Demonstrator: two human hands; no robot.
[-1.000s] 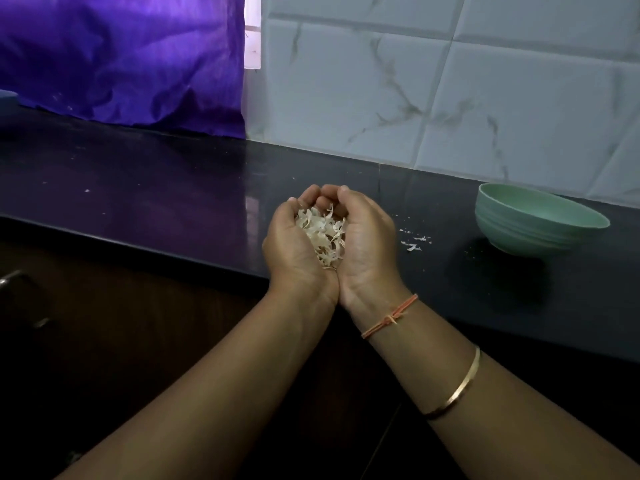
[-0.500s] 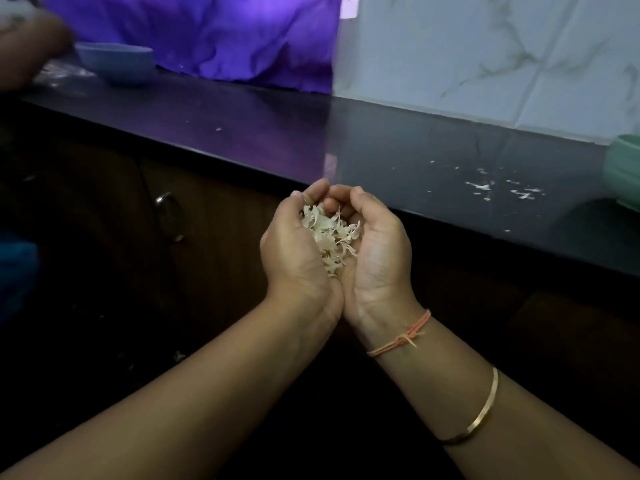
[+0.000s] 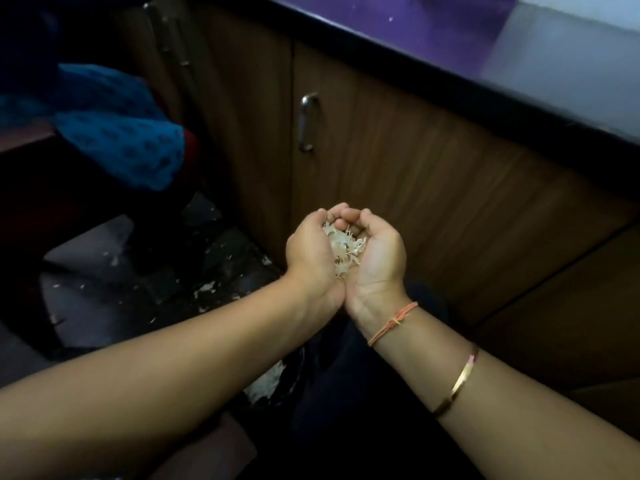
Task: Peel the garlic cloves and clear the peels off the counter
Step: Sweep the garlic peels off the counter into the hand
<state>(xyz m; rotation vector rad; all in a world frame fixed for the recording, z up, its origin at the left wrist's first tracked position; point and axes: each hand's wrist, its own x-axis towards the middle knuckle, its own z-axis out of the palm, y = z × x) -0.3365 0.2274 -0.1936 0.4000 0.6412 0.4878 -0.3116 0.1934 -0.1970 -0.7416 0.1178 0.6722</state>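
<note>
**Head view: garlic peels cupped in both hands, below the desk edge**

The heap of papery off-white garlic peels (image 3: 344, 247) lies in the hollow of two hands pressed together side by side. The left hand (image 3: 311, 261) and the right hand (image 3: 379, 261) are both cupped. Their fingers curl up and inward round the heap and the fingertips meet at the far side, so the peels are held between them. A thin orange thread band (image 3: 393, 322) circles the right wrist, and a slim gold bangle (image 3: 457, 386) sits further up that forearm.

The hands are in front of the brown wood-grain cabinet door (image 3: 415, 174) with its curved metal handle (image 3: 306, 123). They are below and well apart from the glossy black desk (image 3: 450, 60) at upper right. I see no cloves.

I read this as the clearing step, with the gathered peels on their way to be dumped. The next move calls for keeping the heels of the hands together, getting low over a receptacle, and only then parting them. Peels this light will probably drift.

As for containers, I can make out no bowl and no sure bin. Under the forearms a dark glossy shape carries a pale patch (image 3: 266, 382). It may be a liner with peels in it, but it is too dark to tell. Pale flecks dot the dark floor (image 3: 166, 292) to the left, near a blue patterned cloth (image 3: 121, 133).
</note>
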